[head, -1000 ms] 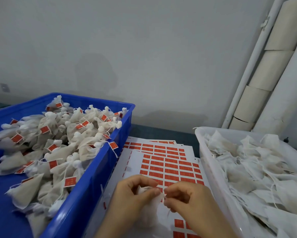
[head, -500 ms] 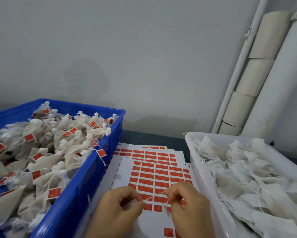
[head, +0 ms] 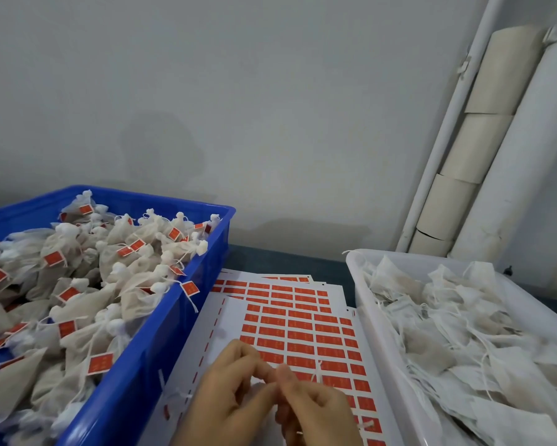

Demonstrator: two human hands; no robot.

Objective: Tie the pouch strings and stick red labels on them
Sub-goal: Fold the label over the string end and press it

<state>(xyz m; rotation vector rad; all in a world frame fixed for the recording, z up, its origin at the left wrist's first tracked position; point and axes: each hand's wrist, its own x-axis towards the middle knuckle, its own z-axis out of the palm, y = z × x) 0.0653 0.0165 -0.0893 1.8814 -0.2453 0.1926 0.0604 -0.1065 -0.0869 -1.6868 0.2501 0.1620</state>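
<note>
- Left hand: fingers and thumb are curled, and the grip is pinched on a thin white string where the two hands meet.
- Right hand: fingertips are curled against the left ones, pinching the same string. One end sticks up just beside its fingers.
- The pouch itself is mostly hidden under the hands, low in the middle of the view.
- Both hands hover over the label sheets, rows of red stickers lying on the dark surface.
- Blue bin, left of the sheets: heaped with tied pouches, each with a red label.
- White bin, right of the sheets: untied pouches with loose strings.
</note>
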